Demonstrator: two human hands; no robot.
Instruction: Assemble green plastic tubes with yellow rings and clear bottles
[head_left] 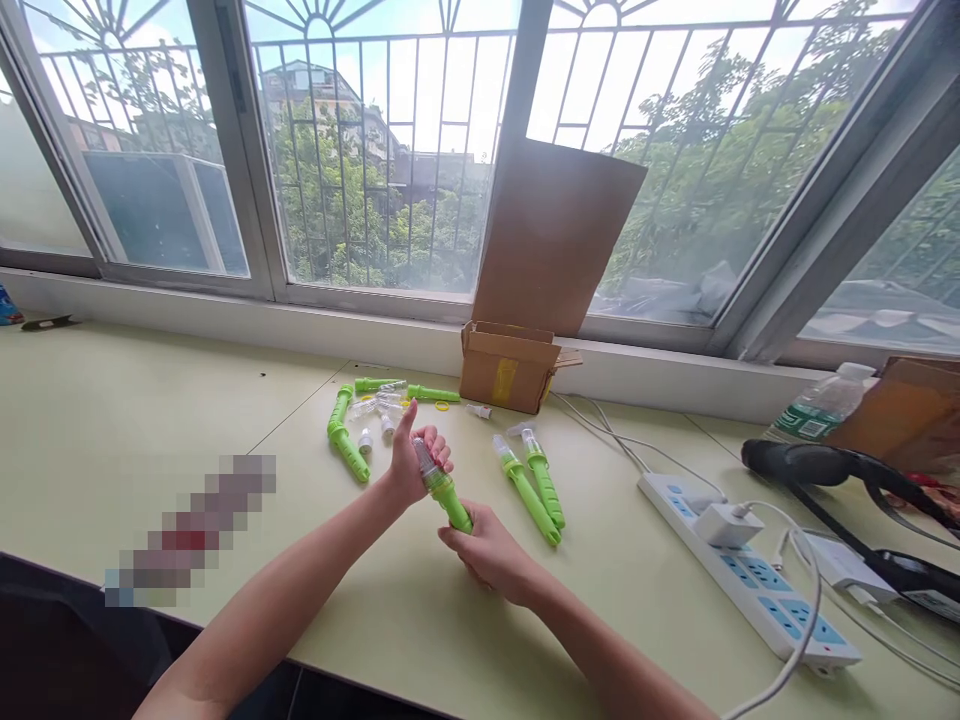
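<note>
Between my hands is a green plastic handle with a clear ribbed head (448,497), tilted over the table. My left hand (414,462) wraps round the clear head, its thumb sticking up. Lower down, my right hand (491,553) grips the green end. Two similar green-handled pieces with clear tops (529,490) lie together to the right. Behind my left hand are loose green handles (347,440), clear plastic parts (379,403), small white-and-clear caps (365,441) and a yellow ring (442,406).
A small open cardboard box (506,375) stands by the window sill, with a cardboard sheet (559,235) behind it. At right are a power strip (750,570) with cables, black straps (847,470) and a plastic bottle (821,405). A pixelated patch covers something at left.
</note>
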